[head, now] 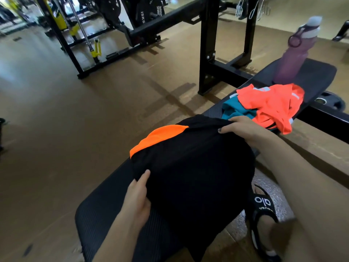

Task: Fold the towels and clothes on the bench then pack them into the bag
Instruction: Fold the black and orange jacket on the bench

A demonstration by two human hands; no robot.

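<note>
Black garment: black fabric [194, 167] with a bright orange panel along its far-left edge, spread over the near half of the bench [105, 220], part of it hanging off the near side. Looks smooth and thin, sporty stuff.
Left hand: left hand [137, 197] pinches the near-left edge, thumb on top, fingers tucked under the cloth.
Right hand: right hand [243, 129] grips the far-right corner, fingers curled over the fabric.
Progress: early, I'd say. This piece is only being laid out or getting its first fold, nothing looks neatly folded yet.
Still to do: the coral-orange garment [272, 104] and the teal garment [234, 110] sit in a crumpled heap further up the bench, coral on top of teal, just beyond the right hand. Both need folding.
Bag: can't see one anywhere, so no packing is visible.
Other stuff: a purple water bottle [296, 57] stands upright at the far end of the bench, apart from the heap. A black slide sandal [262, 203] is on the floor at right. Gym racks behind.
</note>
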